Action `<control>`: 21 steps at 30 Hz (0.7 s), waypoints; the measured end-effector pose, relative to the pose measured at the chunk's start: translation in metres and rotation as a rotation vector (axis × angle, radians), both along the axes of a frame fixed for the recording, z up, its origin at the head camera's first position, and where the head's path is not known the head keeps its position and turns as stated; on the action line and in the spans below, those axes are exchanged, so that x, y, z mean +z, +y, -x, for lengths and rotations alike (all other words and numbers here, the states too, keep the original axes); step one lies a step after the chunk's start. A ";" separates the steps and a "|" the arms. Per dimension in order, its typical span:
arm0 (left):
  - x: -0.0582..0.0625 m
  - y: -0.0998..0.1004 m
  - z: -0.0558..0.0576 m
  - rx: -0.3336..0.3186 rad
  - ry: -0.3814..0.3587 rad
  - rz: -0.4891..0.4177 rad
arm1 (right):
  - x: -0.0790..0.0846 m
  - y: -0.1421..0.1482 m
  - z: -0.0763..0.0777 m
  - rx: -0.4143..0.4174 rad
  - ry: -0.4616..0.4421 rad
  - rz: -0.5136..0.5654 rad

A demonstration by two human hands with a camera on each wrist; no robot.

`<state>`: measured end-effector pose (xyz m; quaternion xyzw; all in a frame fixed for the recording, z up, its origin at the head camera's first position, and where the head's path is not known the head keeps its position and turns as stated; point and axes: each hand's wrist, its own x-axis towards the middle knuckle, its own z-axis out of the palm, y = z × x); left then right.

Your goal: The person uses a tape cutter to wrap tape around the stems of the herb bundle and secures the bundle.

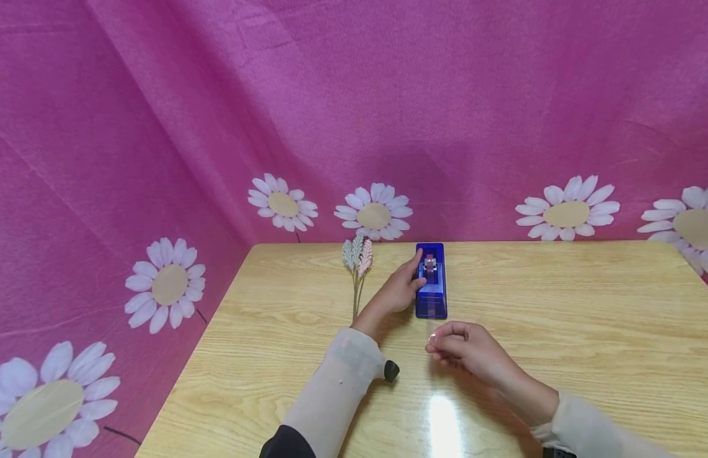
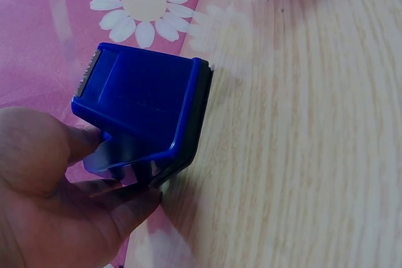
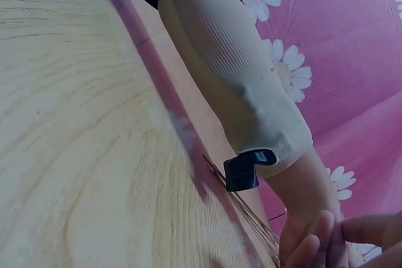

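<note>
A blue tape dispenser (image 1: pixel 431 306) stands near the far edge of the table, with a small roll of tape (image 1: pixel 430 264) inside. My left hand (image 1: pixel 398 290) grips it from the left side, thumb at the near part and fingers along the wall. The left wrist view shows the dispenser's toothed cutter (image 2: pixel 88 73) beside that hand. Closer to me, my right hand (image 1: pixel 471 348) pinches the end of a clear tape strip (image 1: pixel 431 326) that runs out from the dispenser. In the right wrist view, the right fingers (image 3: pixel 323 233) overlap the left wrist.
Artificial flower sprigs (image 1: pixel 357 254), pale green and pink on thin stems, lie left of the dispenser, partly behind the left wrist. A pink cloth (image 1: pixel 445 95) with white daisies hangs behind and left of the wooden table (image 1: pixel 588 318).
</note>
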<state>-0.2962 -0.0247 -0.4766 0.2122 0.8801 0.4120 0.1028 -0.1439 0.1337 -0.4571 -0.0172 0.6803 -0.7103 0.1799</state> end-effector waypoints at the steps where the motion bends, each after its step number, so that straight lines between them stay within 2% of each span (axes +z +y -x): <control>1: 0.000 0.000 0.000 -0.001 -0.001 0.002 | 0.000 0.000 -0.001 0.002 0.002 0.003; 11: 0.002 0.001 -0.001 0.007 -0.008 0.004 | -0.005 0.000 -0.009 0.021 0.021 -0.014; 21: 0.001 -0.001 -0.001 0.012 -0.037 -0.042 | -0.017 0.001 -0.012 0.013 -0.043 0.041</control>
